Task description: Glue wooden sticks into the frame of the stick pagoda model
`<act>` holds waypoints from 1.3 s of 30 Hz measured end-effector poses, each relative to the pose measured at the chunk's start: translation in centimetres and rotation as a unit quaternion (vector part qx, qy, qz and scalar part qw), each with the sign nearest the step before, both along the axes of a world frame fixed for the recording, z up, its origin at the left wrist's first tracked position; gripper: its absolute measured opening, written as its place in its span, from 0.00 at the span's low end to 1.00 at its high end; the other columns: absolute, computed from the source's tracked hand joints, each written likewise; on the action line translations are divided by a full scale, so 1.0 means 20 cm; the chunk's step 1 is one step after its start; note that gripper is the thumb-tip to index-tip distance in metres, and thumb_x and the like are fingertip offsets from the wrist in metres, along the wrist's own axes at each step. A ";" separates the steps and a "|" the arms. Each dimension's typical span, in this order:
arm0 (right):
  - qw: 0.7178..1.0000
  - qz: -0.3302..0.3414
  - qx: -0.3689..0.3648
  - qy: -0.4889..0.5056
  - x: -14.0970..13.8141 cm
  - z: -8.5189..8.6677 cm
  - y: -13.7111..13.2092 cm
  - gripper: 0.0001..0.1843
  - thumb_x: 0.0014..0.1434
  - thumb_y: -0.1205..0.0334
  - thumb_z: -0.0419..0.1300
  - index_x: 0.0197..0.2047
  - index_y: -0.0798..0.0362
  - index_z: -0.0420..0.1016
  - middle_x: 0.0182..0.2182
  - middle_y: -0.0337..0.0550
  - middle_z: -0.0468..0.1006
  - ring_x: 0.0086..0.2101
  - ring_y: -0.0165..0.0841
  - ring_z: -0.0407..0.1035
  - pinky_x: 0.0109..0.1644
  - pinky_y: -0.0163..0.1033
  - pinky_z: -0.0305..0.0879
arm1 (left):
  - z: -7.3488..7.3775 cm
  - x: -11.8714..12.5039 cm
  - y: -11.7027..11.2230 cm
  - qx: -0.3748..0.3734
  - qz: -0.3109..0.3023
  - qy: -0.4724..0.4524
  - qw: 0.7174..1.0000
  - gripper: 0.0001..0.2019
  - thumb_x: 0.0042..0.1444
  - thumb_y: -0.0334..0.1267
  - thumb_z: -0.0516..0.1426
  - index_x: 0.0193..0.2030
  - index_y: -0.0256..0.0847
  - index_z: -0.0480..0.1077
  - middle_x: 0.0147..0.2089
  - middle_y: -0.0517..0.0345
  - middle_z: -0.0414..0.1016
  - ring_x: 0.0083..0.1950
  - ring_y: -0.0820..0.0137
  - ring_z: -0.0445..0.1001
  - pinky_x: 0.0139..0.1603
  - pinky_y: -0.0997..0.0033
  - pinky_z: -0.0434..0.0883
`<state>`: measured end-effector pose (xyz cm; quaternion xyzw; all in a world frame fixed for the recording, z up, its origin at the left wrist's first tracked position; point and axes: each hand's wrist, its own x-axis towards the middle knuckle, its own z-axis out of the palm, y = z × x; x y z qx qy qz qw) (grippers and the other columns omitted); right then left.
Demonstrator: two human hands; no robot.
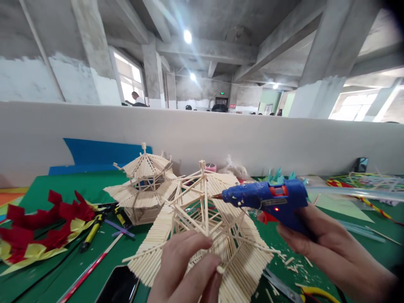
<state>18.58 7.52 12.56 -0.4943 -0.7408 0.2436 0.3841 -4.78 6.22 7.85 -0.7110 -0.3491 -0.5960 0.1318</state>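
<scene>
Front model [206,214] stands at twelve o'clock from the nearer left hand [189,267], whose fingers pinch a stick [220,269], while the right hand [334,248] grips the glue gun [265,200], nozzle [217,196] toward nine o'clock.

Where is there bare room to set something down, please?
Bare green tabletop flanks the red-and-white stick, between thin black cable and flat black device. Right of the nearer wooden model, wood scraps and yellow-handled scissors crowd it.

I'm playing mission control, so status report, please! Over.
Right grip: holding blue glue gun, red light on. Left grip: pinching pale stick. Near stick model: roof frame partly open. Scissors beside it.
</scene>
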 end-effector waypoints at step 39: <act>0.996 -0.029 0.008 -0.080 -0.08 0.08 -0.01 0.15 0.57 0.49 0.51 0.46 0.45 0.64 0.38 0.37 0.72 0.36 0.34 0.64 0.40 0.36 0.66 | -0.01 -0.09 0.03 -0.009 -0.029 0.142 0.989 0.08 0.49 0.22 0.55 0.37 0.33 0.69 0.44 0.48 0.67 0.48 0.61 0.65 0.45 0.58 0.68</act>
